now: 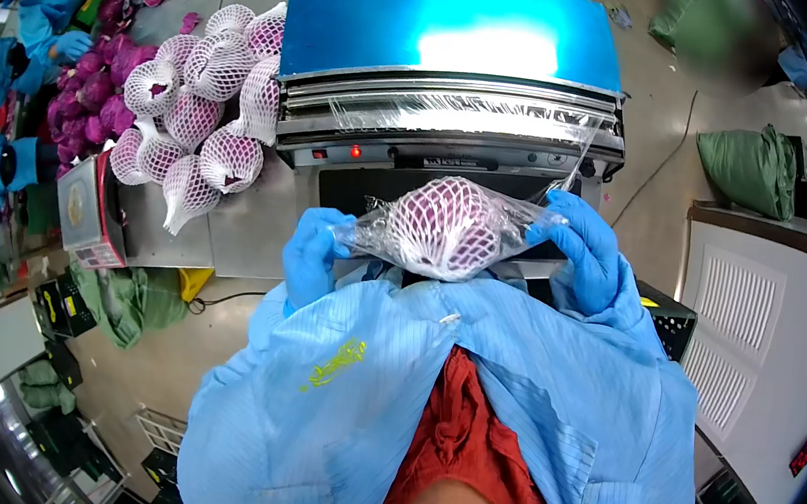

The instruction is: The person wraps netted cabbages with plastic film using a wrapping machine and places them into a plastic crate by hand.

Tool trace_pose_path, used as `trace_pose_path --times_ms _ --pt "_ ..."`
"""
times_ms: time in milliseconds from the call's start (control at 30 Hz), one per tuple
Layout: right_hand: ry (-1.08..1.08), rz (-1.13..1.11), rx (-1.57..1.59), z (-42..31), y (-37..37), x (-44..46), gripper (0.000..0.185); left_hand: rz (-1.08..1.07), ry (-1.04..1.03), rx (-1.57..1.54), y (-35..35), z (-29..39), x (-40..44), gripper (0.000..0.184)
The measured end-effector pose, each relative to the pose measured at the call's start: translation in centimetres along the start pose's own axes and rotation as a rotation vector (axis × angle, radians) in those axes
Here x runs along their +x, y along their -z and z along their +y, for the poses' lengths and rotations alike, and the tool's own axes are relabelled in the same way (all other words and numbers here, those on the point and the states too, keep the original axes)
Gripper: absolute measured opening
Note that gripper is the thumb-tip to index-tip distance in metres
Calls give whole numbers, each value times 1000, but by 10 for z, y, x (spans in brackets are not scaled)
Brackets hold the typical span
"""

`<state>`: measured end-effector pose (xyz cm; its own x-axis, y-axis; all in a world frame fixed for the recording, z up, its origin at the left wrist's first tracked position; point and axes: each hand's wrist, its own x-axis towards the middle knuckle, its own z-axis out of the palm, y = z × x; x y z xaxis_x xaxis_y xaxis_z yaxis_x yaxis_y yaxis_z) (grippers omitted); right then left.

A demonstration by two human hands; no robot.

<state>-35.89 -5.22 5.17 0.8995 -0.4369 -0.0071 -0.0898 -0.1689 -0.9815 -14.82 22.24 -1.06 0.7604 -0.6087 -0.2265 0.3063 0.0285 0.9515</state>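
- Netted purple cabbage [447,225]: underside hidden.
- Lettering [448,163] on the film machine [369,41]: too small to read.
- Red display [804,455]: digits unclear.
- Round patch [729,45], upper right: blurred.

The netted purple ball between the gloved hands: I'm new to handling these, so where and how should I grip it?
Probably cup the netted purple ball around its round middle, from above: it bulges there, clear of fingers, while the left hand and right hand hold the clear film at either side.
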Motion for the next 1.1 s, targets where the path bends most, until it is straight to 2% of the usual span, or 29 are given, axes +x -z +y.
trace_pose_path --times_ms 67,100,167,267,367,400,533,633,767,833,967,1033,1100 --pt "-116 108 136 -4 -15 -8 19 125 87 -195 -15 0 4 24" --pt "-86 109 54 2 -18 -7 22 190 128 -292 -25 -1 6 26" --pt "-336 232 -18 -1 -26 -9 28 308 164 -302 -35 -8 8 24" --pt "-480 443 139 29 -28 -14 31 328 142 -260 -24 -38 18 18" --pt "-508 468 -12 66 -24 -15 32 326 -73 338 -12 -55 28 17" --pt "-520 475 -95 85 -23 -17 34 345 -403 649 -20 -54 32 17" --pt "-407 384 -765 108 -26 -17 36 256 -665 945 -27 -60 38 16" --pt "-309 334 -1044 108 -31 -11 26 225 -693 1101 -39 -63 47 16" --pt "60 203 -1378 108 -32 -1 23 72 -778 1270 -55 -78 62 16" --pt "96 191 -1507 120 -40 5 22 88 -811 1308 -65 -86 70 17" --pt "53 217 -1597 141 -52 10 19 63 -798 1177 -81 -78 75 15" --pt "93 264 -1475 128 -56 13 16 52 -778 1053 -86 -76 76 17" --pt "161 313 -1302 116 -57 13 12 -45 -653 787 -90 -75 71 10"
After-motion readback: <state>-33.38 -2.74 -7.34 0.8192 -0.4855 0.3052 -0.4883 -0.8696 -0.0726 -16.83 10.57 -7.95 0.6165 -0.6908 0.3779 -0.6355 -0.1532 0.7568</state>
